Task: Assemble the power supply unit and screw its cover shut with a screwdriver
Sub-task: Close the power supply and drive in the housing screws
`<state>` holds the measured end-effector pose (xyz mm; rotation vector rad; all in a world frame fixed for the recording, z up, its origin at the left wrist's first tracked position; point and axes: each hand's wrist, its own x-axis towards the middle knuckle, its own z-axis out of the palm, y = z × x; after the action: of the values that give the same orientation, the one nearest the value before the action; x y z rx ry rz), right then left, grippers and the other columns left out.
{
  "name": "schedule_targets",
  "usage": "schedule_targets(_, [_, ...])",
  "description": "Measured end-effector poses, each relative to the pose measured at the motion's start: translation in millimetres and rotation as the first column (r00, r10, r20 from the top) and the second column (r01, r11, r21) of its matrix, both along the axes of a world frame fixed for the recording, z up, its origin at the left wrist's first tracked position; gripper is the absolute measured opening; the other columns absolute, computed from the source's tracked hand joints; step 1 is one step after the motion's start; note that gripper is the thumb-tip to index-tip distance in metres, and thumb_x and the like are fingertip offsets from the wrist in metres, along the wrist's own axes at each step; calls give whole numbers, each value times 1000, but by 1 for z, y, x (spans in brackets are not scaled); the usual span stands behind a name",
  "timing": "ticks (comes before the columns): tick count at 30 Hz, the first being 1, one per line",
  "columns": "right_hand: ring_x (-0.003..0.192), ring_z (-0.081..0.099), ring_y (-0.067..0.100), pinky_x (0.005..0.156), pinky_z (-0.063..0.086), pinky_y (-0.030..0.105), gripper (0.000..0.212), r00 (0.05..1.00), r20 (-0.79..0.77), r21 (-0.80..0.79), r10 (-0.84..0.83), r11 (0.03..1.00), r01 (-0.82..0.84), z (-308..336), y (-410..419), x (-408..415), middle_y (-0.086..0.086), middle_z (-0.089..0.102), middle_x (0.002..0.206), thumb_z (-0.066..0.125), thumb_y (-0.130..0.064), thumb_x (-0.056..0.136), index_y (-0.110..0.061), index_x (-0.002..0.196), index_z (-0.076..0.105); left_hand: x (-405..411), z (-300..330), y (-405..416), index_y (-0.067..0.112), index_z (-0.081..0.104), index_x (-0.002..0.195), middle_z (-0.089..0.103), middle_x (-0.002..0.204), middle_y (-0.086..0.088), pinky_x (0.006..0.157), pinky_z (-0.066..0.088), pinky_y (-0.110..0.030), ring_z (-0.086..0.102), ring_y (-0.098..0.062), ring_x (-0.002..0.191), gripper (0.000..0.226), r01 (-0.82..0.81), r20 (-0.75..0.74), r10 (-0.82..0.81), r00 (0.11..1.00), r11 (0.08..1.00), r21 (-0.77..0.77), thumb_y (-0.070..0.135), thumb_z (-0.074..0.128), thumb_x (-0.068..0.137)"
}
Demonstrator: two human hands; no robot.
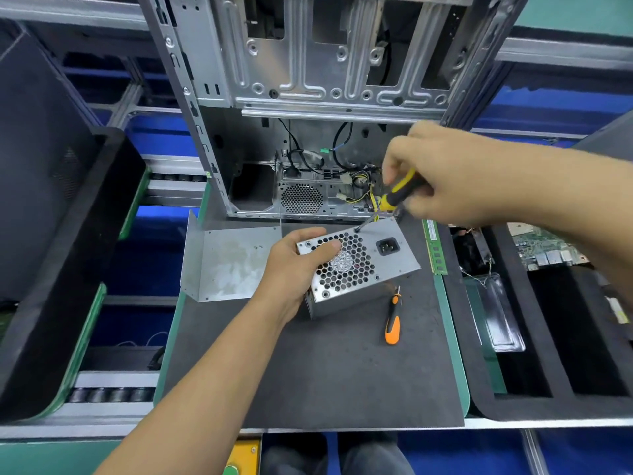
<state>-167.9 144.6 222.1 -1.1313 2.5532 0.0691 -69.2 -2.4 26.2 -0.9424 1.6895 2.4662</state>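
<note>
The grey metal power supply unit (383,265) stands tilted on the dark mat, its honeycomb fan grille and power socket facing up. My left hand (291,265) grips its left side, thumb on the grille. My right hand (442,176) holds a yellow-and-black screwdriver (397,193) whose tip touches the unit's top far edge, near a corner. A bent grey metal cover plate (229,262) lies flat to the left of the unit, with two small screws (258,247) on it.
An orange-and-black screwdriver (393,320) lies on the mat (342,371) right of the unit. An open computer case (308,97) stands behind. A green memory stick (435,248) lies at the mat's right edge. Black foam trays (548,337) with a circuit board (544,245) sit right; another tray is left.
</note>
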Motion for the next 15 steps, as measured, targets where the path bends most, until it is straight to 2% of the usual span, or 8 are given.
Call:
schedule_targets(1, [96, 52, 21, 89, 47, 41, 23, 998, -50, -31, 44, 998, -46, 2, -1, -1, -4, 47, 102, 60, -14, 88, -31, 103, 59, 0, 0, 0, 24, 72, 107, 67, 124, -15, 103, 50, -52, 68, -31, 111, 50, 6, -3, -6, 1000, 1000, -5, 29, 89, 60])
schedule_targets(3, [89, 49, 16, 88, 49, 40, 28, 985, -149, -10, 86, 996, -89, 7, -4, -5, -7, 53, 92, 58, -8, 89, -30, 103, 68, 1, -1, 2, 23, 72, 107, 68, 123, -15, 103, 50, -51, 69, -30, 110, 48, 16, -8, -16, 1000, 1000, -14, 27, 89, 62])
schedule_targets(7, [69, 51, 17, 70, 50, 39, 10, 981, -175, 33, 79, 997, -74, 9, -12, -4, -4, 46, 70, 61, -29, 94, -25, 99, 69, 0, -2, 3, 23, 72, 106, 67, 124, -17, 104, 49, -53, 67, -33, 112, 49, -4, 6, 4, 1000, 1000, -2, 26, 91, 61])
schedule_targets(9, [71, 55, 31, 61, 45, 38, 31, 969, -234, 70, 84, 995, -69, 1, -15, -2, 1, 42, 67, 54, -39, 97, -11, 92, 67, -1, -3, 2, 21, 72, 106, 69, 120, -17, 103, 50, -54, 69, -32, 109, 42, -15, 9, 15, 1000, 1000, 15, 19, 91, 69])
schedule_targets(10, [72, 54, 33, 56, 39, 36, 40, 961, -270, 63, 58, 997, -42, -3, -16, -2, 2, 39, 67, 50, -42, 98, -6, 89, 65, -1, -4, 2, 20, 71, 107, 71, 117, -16, 101, 51, -54, 70, -32, 106, 39, -14, 9, 14, 1000, 1000, 20, 16, 89, 73])
schedule_targets(12, [66, 48, 30, 54, 30, 33, 52, 939, -345, 12, -21, 1000, 27, -8, -16, -2, 4, 36, 67, 43, -51, 99, -7, 78, 59, 0, -4, 1, 19, 71, 108, 74, 110, -14, 98, 54, -54, 73, -30, 101, 37, -9, 0, 9, 1000, 999, 34, 14, 87, 75])
schedule_targets(13, [62, 44, 27, 53, 30, 33, 56, 932, -359, -6, -51, 999, 52, -9, -15, -1, 6, 37, 67, 40, -57, 98, -10, 73, 55, 0, -3, 0, 19, 71, 109, 75, 109, -14, 98, 53, -54, 72, -30, 102, 39, -8, -4, 8, 1000, 999, 39, 15, 88, 74])
schedule_targets(15, [70, 48, 29, 61, 40, 37, 49, 969, -242, -12, -45, 999, 44, -9, -12, -1, 6, 46, 81, 41, -63, 93, -17, 82, 54, 0, -2, -2, 20, 71, 108, 73, 114, -15, 102, 50, -54, 70, -32, 108, 44, -6, -5, 6, 1000, 1000, 28, 20, 90, 68])
